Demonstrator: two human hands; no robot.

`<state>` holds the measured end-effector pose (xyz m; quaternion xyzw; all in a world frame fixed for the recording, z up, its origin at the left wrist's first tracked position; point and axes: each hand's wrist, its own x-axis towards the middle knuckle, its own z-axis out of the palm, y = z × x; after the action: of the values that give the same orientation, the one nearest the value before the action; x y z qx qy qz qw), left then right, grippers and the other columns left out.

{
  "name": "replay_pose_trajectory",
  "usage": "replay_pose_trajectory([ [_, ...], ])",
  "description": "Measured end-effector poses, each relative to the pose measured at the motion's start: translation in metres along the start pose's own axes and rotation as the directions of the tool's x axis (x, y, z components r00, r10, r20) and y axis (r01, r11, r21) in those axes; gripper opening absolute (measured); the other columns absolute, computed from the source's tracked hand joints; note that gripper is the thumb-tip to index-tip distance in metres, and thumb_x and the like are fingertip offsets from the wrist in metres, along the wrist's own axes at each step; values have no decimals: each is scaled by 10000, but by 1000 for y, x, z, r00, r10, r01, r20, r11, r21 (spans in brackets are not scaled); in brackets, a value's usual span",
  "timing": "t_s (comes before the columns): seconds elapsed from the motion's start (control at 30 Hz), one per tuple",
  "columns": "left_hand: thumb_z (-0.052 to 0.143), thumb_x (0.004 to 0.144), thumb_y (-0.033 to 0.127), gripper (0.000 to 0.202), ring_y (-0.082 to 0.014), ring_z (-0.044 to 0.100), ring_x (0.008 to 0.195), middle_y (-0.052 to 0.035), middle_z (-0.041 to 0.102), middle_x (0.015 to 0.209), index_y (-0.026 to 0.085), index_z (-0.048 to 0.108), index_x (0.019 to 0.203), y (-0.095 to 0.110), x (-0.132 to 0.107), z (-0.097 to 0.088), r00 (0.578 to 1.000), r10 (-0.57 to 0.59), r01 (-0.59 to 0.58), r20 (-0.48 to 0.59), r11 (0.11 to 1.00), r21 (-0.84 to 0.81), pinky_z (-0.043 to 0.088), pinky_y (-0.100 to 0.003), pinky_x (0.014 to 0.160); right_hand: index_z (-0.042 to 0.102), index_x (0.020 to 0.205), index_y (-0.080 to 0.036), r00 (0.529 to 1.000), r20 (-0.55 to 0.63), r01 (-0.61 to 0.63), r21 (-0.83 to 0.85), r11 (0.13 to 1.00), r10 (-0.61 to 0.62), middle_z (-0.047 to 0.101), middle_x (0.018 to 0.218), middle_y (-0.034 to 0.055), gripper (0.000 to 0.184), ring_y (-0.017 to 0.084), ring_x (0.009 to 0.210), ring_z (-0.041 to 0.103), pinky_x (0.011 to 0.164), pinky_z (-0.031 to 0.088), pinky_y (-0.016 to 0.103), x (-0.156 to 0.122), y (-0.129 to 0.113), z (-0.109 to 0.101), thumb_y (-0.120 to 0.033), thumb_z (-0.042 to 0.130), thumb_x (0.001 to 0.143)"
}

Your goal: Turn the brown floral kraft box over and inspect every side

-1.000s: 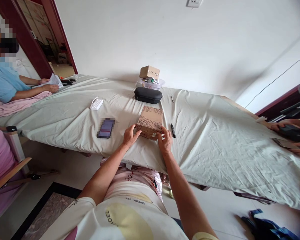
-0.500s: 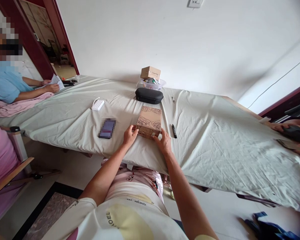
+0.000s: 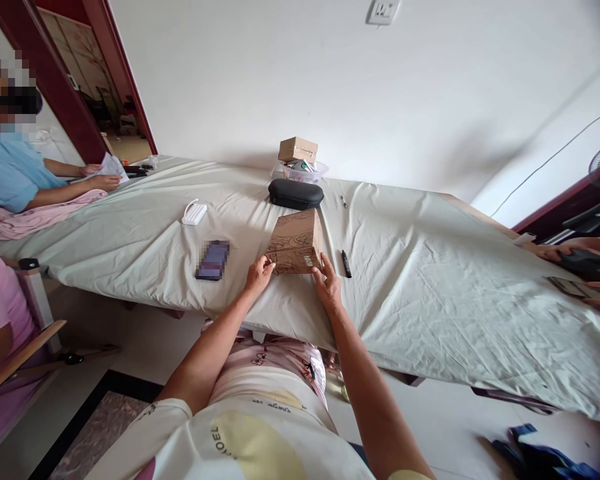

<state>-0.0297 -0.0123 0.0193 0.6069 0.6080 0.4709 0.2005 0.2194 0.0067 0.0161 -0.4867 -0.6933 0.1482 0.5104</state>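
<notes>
Only fingertips steady the tipped-up box (image 3: 295,241) near the desk's (image 3: 430,280) near edge, the left hand (image 3: 258,275) and right hand (image 3: 327,285) each closing a light pinching grip on a lower corner, so a slip could drop it onto the pen (image 3: 346,263) just beside it or off the edge.

Shirt (image 3: 260,443): "NOEL" in dark caps, running sideways beside the yellow patch.
Shirt, lower edge: small txt line, too blurred to read.
Cardboard box (image 3: 296,241): line-drawn pattern; small dark label at near bottom corner, illegible.
Phone (image 3: 213,260): screen pixelated, nothing legible.
</notes>
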Motion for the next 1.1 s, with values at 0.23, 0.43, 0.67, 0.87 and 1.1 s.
replay_pose_trajectory([
  [0.23,753,909,198,647,-268,708,1223,-172,670,1403,185,481,1496,5,-5,5,988,104,-102,-118,994,29,569,-382,1041,670,1408,-195,979,-170,90,-110,990,-108,785,1268,165,577,299,1046,777,990,613,505,-3,-10,-4,-598,473,1046],
  [0.43,673,970,193,322,-265,658,1299,-127,690,1351,224,624,1286,6,-6,5,957,291,-287,-13,950,119,520,-411,1150,680,1347,-191,949,-280,120,-92,988,-142,783,1165,153,509,273,1019,765,989,608,476,-3,-15,-9,-544,450,1061],
  [0.67,638,1003,189,104,-247,729,1128,-90,772,1193,227,663,1097,3,-6,5,983,184,-182,-12,976,122,561,-363,1008,515,1465,-180,983,-174,57,21,998,-53,772,970,95,637,247,851,732,764,609,395,-3,-15,-3,-598,577,988],
  [0.87,642,1004,209,50,-247,741,1079,-75,792,1134,225,678,1035,5,-5,2,991,133,-131,-10,983,127,561,-351,971,541,1409,-212,1000,18,4,-24,1000,-4,779,937,66,670,267,854,730,838,605,442,-2,-4,7,-635,669,906],
  [1.1,613,1017,195,67,-249,742,1054,-84,789,1129,217,676,1027,2,-4,2,990,138,-133,-32,984,117,557,-338,936,470,1545,-204,996,93,15,-69,998,-9,777,1061,101,811,282,924,734,827,621,438,-3,0,11,-591,727,880],
])
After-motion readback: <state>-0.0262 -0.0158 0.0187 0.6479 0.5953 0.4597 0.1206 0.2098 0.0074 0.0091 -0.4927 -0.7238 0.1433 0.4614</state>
